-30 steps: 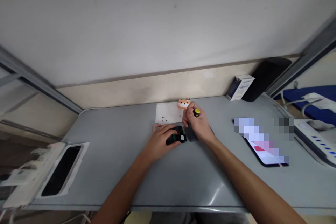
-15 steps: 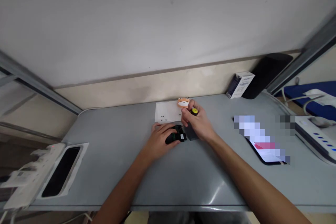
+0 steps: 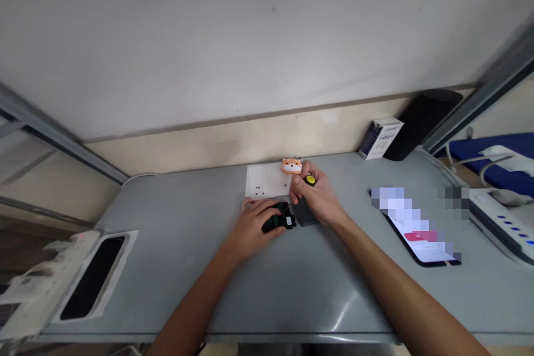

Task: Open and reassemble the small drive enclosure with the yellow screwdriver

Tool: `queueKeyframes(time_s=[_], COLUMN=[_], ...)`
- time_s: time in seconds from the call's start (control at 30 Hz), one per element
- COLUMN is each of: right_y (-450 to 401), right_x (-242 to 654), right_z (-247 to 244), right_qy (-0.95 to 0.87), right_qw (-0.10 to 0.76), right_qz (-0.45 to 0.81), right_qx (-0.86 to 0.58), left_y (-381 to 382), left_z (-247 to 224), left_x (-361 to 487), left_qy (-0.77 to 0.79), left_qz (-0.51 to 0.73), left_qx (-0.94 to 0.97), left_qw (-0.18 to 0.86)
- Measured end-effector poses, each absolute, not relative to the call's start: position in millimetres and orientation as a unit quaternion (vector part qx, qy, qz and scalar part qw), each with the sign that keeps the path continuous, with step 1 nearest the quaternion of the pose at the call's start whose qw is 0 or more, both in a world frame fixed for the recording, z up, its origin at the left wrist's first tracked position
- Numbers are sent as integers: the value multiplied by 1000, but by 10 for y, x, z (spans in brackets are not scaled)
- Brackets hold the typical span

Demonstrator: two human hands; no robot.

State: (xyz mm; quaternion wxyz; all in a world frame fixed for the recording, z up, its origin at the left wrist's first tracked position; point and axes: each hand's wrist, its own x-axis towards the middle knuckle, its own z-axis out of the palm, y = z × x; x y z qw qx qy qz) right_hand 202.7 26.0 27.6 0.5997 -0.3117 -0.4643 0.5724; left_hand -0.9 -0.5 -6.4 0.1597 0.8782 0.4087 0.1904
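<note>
While the left hand [image 3: 249, 229], fingers curled, clasps a black device [image 3: 282, 222] toward the worktop's [image 3: 175, 267] back-edge middle, the right hand [image 3: 320, 198] grips a yellow-ended screwdriver [image 3: 310, 180], ideally aligned under even pressure.

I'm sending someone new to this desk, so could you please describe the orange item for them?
On the grey desk, find the white sheet beyond the left hand. The orange item lies at its far edge. Its cartoon animal face sets it apart from the small dark bits nearby.

Table [image 3: 167, 267] plain grey; screwdriver [image 3: 310, 180] yellow-ended; dog-faced case [image 3: 291, 166] orange and white.
</note>
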Motion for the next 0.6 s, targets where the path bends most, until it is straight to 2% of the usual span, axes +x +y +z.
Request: queueKeyframes(time_s=[0.1,0.27,0.6], right_y=[261,268,304], right_x=[1990,2022,2013], right_z=[300,368,266], right_qy=[-457,-407,-439], right_qw=[610,602,632], right_qz=[568,637,557], right_qx=[-310,-258,-312], left_y=[-4,2,4], left_z=[-61,-86,-69], left_x=[-10,-19,-10], left_qy=[411,410,406], left_qz=[187,189,185], left_qx=[878,879,881], left_qw=[159,154,156])
